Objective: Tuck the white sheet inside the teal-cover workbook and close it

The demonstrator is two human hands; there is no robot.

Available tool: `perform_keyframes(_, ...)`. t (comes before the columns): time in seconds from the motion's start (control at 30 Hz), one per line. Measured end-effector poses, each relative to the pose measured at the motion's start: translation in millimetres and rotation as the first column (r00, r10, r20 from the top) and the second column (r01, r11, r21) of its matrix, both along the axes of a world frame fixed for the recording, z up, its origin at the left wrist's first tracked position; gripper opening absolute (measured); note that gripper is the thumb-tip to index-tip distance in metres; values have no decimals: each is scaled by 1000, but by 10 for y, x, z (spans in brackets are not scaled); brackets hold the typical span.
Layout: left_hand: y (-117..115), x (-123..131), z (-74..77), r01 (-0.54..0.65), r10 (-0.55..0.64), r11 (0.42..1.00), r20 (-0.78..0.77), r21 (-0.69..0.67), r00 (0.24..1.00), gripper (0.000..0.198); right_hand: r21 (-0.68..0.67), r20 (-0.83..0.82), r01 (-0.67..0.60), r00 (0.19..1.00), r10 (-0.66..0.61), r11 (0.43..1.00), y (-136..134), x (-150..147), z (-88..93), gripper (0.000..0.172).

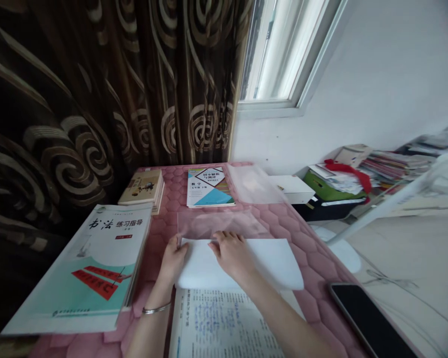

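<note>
An open book [216, 323] lies before me, its lower page printed and marked with blue handwriting. Across its upper part bends a blank white page [280, 263]. A clear plastic book cover [224, 223] spreads flat just beyond that page's far edge. My left hand [173, 259] pinches the cover at the page's far left corner, thumb on top. Near the middle of the same edge, my right hand [233, 254] is closed, thumb and index fingertip close together at the plastic; its other fingers rest on the page.
Left stand a stack of workbooks [97, 248] and small books [142, 186]. A mathematics book [211, 189] and another clear sheet [257, 184] lie at the back. A phone [366, 318] sits at the right edge. Beyond are a white lamp [388, 199] and a filled box [324, 206].
</note>
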State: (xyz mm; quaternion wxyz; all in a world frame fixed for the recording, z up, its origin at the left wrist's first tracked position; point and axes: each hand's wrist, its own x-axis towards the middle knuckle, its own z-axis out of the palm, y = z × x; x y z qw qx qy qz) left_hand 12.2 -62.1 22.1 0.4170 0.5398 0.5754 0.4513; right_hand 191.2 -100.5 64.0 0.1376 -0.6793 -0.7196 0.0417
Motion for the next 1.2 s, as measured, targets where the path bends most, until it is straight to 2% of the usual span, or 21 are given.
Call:
perform_keyframes(0.13, 23, -21, -26, -13, -4, 991, -130, -133, 992, 28, 25, 1, -81, 997, 81, 996, -124, 246, -171, 24)
perform_keyframes(0.27, 41, -44, -72, -53, 11, 986, -254, -160, 967, 22, 70, -51, -135, 989, 138, 988, -306, 441, -313, 25)
perform_keyframes(0.43, 35, -31, -68, -60, 29, 993, -285, -100, 958, 16, 75, -154, -237, 957, 246, 969, -445, 491, -304, 25)
perform_keyframes(0.57, 28, -14, -48, -85, 57, 994, -316, -73, 947, 7, 74, -187, -292, 935, 301, 954, -408, 403, -284, 24)
perform_keyframes(0.73, 44, -16, -74, -94, 78, 995, -315, -35, 946, 9, 95, -151, -321, 931, 332, 942, -335, 373, -243, 25)
perform_keyframes(0.8, 54, -16, -86, -104, 84, 994, -316, -45, 945, 11, 123, -104, -218, 967, 231, 968, -338, 476, -199, 27)
perform_keyframes(0.87, 62, -12, -90, -116, 90, 991, -317, -62, 944, 12, 149, -44, -14, 999, 20, 989, -371, 654, -150, 30)
perform_keyframes(0.93, 69, -9, -90, -112, 85, 991, -311, -70, 947, 12, 155, 11, 214, 976, -219, 964, -432, 867, -119, 34)
perform_keyframes(1.0, 72, -9, -89, -101, 74, 992, -306, -73, 949, 13, 142, 44, 374, 923, -383, 917, -509, 1060, -122, 38)
perform_keyframes(1.07, 75, -11, -91, -91, 64, 993, -310, -73, 949, 12, 118, 14, 446, 893, -451, 887, -578, 1190, -163, 41)
perform_keyframes(1.2, 88, -19, -102, -117, 91, 992, -339, -55, 936, 9, 44, -187, 472, 870, -457, 880, -603, 1266, -291, 38)
